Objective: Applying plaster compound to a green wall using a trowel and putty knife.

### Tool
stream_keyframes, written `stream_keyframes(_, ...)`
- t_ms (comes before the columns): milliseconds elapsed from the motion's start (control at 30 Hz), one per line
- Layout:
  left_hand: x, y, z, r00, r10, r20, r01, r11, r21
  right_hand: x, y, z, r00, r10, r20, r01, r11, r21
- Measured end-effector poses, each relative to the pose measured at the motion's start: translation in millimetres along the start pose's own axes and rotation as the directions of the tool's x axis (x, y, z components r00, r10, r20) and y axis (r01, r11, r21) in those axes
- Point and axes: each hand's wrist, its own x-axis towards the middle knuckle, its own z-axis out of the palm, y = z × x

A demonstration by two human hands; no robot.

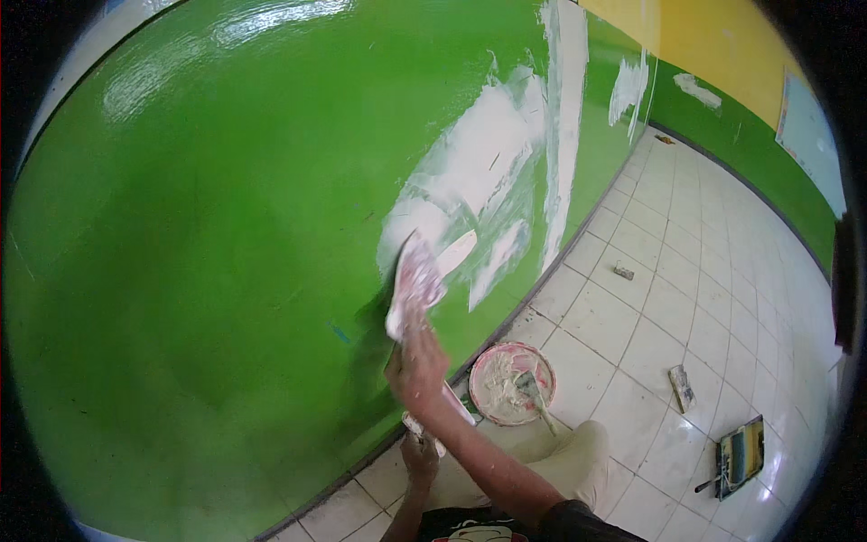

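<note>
My right hand point(418, 366) is wrapped round a wide putty knife point(417, 278), its blade smeared with white filler and laid against the green wall point(226, 271). The blade's upper edge meets the lower end of a broad patch of white filler point(483, 149). Lower down, close to the foot of the wall, my left hand point(420, 456) is closed on a flat tool smeared with white point(459, 404). My right forearm partly covers that tool, so its exact kind does not show. Beside my knee stands a round tub of filler point(495, 390) with a scraper point(530, 388) resting in it.
White floor tiles point(607, 316) run along the wall. On them lie a small block point(623, 271), a worn, stained block point(682, 388) and a dark paint tray point(742, 456). More filler streaks point(567, 135) mark the wall towards the corner. My bent knee point(587, 452) is near the tub.
</note>
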Motion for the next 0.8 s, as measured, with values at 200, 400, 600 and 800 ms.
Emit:
stream_keyframes(200, 8, 13, 4, 0.881, 0.467, -0.074, -0.455, 0.88, 0.136, -18, -14, -76, 0.903, 0.093, 0.419, -0.16, 0.979, 0.126)
stream_keyframes(400, 1, 18, -3, 0.989, -0.136, 0.062, 0.137, 0.991, -0.004, 39, 77, -73, 0.976, 0.216, 0.034, -0.212, 0.973, -0.09)
stream_keyframes(600, 1, 12, 8, 0.999, 0.038, 0.009, -0.037, 0.995, -0.089, 13, 57, -26, 0.98, 0.081, 0.182, -0.072, 0.996, -0.055)
stream_keyframes(800, 6, -10, 12, 0.977, 0.21, -0.023, -0.209, 0.976, 0.055, -42, -15, -29, 0.964, -0.1, 0.245, 0.054, 0.981, 0.186)
